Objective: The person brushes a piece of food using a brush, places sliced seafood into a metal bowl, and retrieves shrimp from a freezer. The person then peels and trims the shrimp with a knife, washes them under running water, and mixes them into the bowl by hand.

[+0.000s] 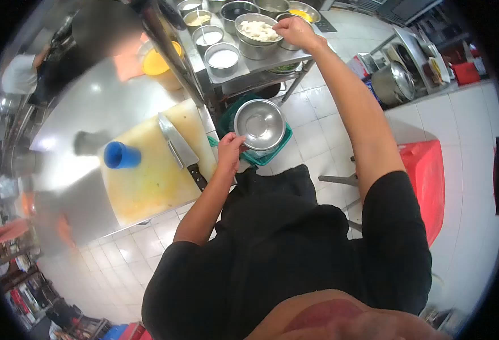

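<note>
My left hand (pixel 231 148) grips the near-left rim of a shiny steel mixing bowl (pixel 265 116), which looks empty. Stretched far forward, my right hand (pixel 298 32) is at the right edge of a metal bowl of pale white chunks (pixel 257 32). Its fingers are drawn together, and what they pinch, if anything, is hidden. The bowl of chunks rests on top of another metal container (pixel 259 52) on a steel shelf.
Metal pots (pixel 223 59) of white contents stand beside it. A green basket (pixel 286 137) is below the mixing bowl. Left, a yellowed cutting board (pixel 147 195) bears a large knife (pixel 177 141) and blue cup (pixel 122 155). A red chair (pixel 428 181) stands right. A co-worker (pixel 20 76) is far left.
</note>
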Tool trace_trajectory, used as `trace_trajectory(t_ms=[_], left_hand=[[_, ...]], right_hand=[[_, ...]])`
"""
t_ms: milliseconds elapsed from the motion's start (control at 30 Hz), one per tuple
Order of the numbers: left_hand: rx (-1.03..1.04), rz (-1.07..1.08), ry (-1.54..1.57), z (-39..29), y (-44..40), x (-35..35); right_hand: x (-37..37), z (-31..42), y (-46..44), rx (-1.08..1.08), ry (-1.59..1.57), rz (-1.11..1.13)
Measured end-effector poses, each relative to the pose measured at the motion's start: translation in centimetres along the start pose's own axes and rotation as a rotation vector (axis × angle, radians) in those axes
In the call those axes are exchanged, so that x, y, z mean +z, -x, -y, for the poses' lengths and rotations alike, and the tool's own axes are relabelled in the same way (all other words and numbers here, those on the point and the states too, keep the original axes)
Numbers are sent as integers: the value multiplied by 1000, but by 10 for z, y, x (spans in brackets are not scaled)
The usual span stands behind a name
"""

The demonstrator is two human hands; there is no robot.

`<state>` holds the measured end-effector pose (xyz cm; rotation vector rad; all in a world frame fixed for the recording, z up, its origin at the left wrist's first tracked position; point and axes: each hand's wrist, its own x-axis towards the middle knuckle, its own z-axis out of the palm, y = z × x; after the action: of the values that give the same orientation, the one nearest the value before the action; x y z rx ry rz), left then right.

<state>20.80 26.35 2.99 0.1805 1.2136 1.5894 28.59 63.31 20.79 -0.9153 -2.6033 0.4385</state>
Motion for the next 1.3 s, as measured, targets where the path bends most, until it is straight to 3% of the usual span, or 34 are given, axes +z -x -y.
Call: trace_trajectory(t_ms=[100,233,367,400,500,633,733,767,833,1167,1300], left_hand=[[23,-29,46,12,-16,7],[54,-196,0,14,-14,26],[75,-360,61,23,-9,46],[87,-400,84,28,-8,52],[127,-455,122,45,-13,67],[172,-497,191,54,-23,105],[174,-502,191,58,-33,118],[176,-488,189,58,-38,120],[169,-477,196,50,-48,127],[217,-380,179,-1,-112,138],[287,-354,216,-27,-121,148]], right_hand=[[36,-33,-58,60,-41,82],[77,-46,-106,-223,199,167],[92,-61,-140,-205,260,329],[92,-69,-142,-330,196,245],[80,-84,-162,-211,22,416],[56,-79,-162,-190,-76,481],[40,-94,-181,-446,-166,322],[34,-98,-186,-354,-251,356],[-14,-74,-178,-164,-410,415],[-107,-5,-123,-297,-617,545],[-83,24,-64,-270,-636,540]])
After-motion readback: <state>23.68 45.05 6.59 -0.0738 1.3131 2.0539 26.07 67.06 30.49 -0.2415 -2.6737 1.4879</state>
